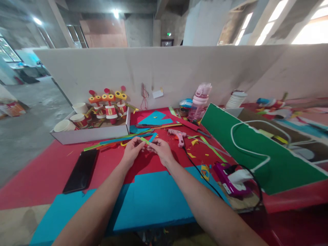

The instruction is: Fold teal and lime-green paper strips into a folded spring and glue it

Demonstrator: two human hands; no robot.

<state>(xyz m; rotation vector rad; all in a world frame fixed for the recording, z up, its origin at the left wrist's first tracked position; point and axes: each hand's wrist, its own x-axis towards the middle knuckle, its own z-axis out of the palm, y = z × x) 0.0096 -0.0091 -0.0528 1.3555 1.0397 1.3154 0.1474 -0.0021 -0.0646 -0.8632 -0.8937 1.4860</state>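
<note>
Both hands meet above the desk (38, 177), at about 12 o'clock from the person. The left hand (132, 150) and the right hand (161, 150) each pinch one end of a short green strip (145, 140), fingertips closed on it; the strip hangs clear of the desk and looks flat, with no fold or glue that I can make out.

Judging by how things lie, the craft work seems mid-way. At 11 o'clock a box (89, 135) already carries three finished paper figures (109, 104) beside some cups (77, 118), so several pieces are done. Long cut strips (120, 139) lie just beyond the hands, and yellow scraps (193, 142) are scattered at 1 o'clock, near a pink glue gun (179, 136). A second, purple glue gun (228, 177) sits at 3 o'clock with its cable. A blue sheet (151, 201) lies under the forearms, and a phone (82, 170) at 9 o'clock.

The held strip itself looks unworked as yet: shaping and fixing it appear left to do.
</note>
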